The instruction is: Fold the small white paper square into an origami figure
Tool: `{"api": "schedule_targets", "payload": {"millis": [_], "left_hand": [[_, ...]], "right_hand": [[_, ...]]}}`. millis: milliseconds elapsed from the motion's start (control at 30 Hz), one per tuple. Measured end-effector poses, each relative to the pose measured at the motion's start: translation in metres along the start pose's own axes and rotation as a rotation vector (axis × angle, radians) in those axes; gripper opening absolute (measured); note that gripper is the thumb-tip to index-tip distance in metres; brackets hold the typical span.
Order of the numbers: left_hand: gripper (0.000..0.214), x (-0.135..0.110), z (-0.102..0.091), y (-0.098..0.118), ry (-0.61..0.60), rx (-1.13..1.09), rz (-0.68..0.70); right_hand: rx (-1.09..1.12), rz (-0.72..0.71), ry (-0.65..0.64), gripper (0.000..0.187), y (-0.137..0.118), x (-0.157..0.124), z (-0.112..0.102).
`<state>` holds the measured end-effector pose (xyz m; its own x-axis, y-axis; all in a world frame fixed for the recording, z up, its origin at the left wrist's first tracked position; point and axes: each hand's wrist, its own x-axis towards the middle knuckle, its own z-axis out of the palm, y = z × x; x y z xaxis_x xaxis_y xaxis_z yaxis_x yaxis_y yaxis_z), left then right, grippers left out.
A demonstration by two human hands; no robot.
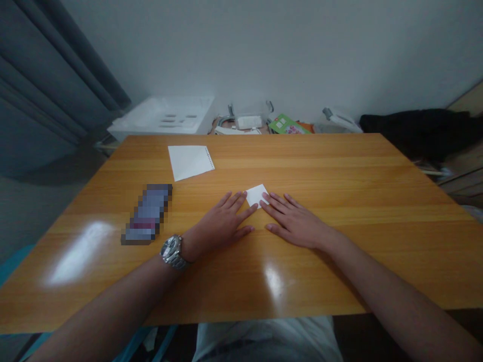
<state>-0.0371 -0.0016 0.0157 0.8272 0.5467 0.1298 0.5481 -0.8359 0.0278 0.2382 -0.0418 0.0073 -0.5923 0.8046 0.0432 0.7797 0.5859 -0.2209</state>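
A small folded white paper (pixel 256 194) lies near the middle of the wooden table (pixel 339 171). My left hand (pixel 222 221), with a metal watch (pixel 172 251) on its wrist, lies flat with fingers stretched out, its fingertips touching the paper's left edge. My right hand (pixel 294 221) is also flat and open, with fingertips resting on the paper's right corner. Both palms press on the tabletop, partly hiding the paper's near part.
A larger white sheet (pixel 189 161) with a perforated edge lies at the back left. A blurred-out dark rectangular object (pixel 148 213) sits left of my left hand. Behind the table are a white box (pixel 162 116), clutter and a dark cloth (pixel 415 128) by the wall.
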Motion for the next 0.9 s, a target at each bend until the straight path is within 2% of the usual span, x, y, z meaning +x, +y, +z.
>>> {"api": "schedule_targets", "payload": {"millis": [333, 533, 900], "left_hand": [[0.063, 0.001, 0.001, 0.001, -0.005, -0.062, 0.013], [0.063, 0.003, 0.002, 0.007, 0.015, -0.042, -0.011], [0.054, 0.010, 0.003, 0.008, 0.043, 0.001, -0.063]], "right_hand": [[0.016, 0.092, -0.008, 0.080, 0.005, -0.008, -0.003], [0.010, 0.093, -0.023, 0.078, 0.003, -0.006, -0.005], [-0.028, 0.064, 0.035, 0.069, 0.004, -0.003, -0.012]]}}
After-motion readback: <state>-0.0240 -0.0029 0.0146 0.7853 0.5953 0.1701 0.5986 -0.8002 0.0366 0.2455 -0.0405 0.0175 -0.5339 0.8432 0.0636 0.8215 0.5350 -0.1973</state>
